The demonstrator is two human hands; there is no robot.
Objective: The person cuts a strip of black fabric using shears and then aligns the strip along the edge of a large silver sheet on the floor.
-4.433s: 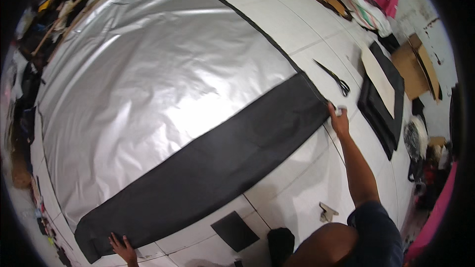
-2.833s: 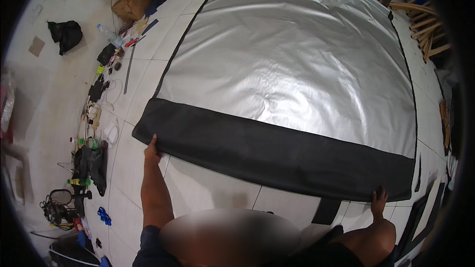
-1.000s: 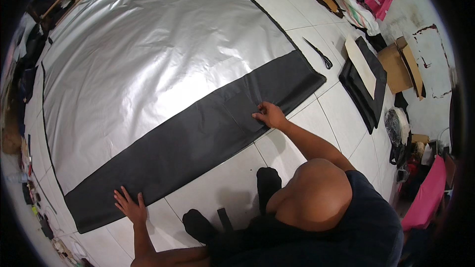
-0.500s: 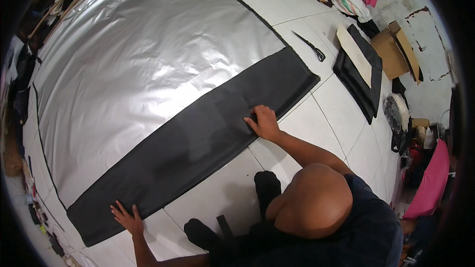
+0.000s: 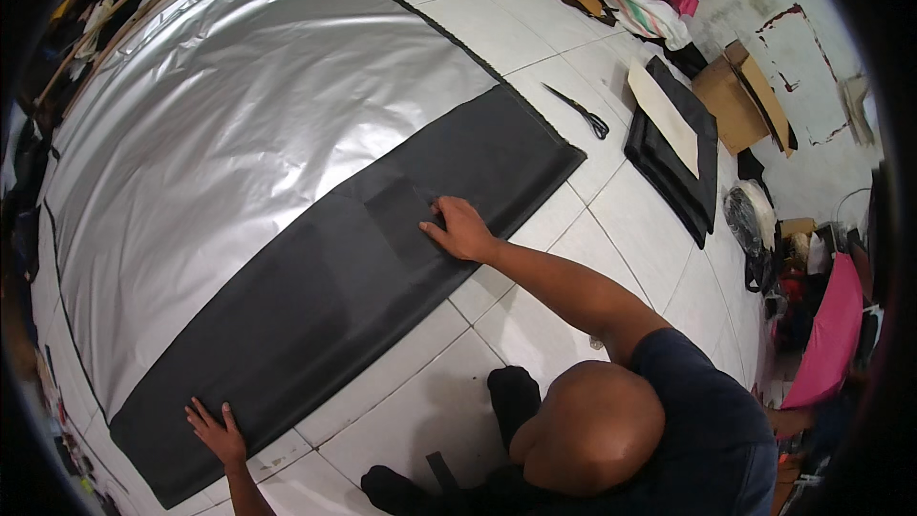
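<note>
Head view: a long black fabric strip [image 5: 334, 277] lies flat on the white tiled floor [image 5: 573, 229], overlapping a silver sheet [image 5: 258, 124] at 11 o'clock. Left hand [image 5: 218, 433] and right hand [image 5: 460, 229] press it, palms open, gripping nothing.

One person, seen from above. Garment: dark navy short-sleeved shirt [image 5: 707, 420], plain, no visible print, its sleeve ending above the elbow. Forearms bare, no watch, bracelet or ring discernible. Left hand [image 5: 218, 432] bare, no glove. Right hand [image 5: 460, 229] bare, no glove. Head shaven or close-cropped. Feet in black socks [image 5: 511, 401], one beside the head, another dark one at the lower edge.
</note>
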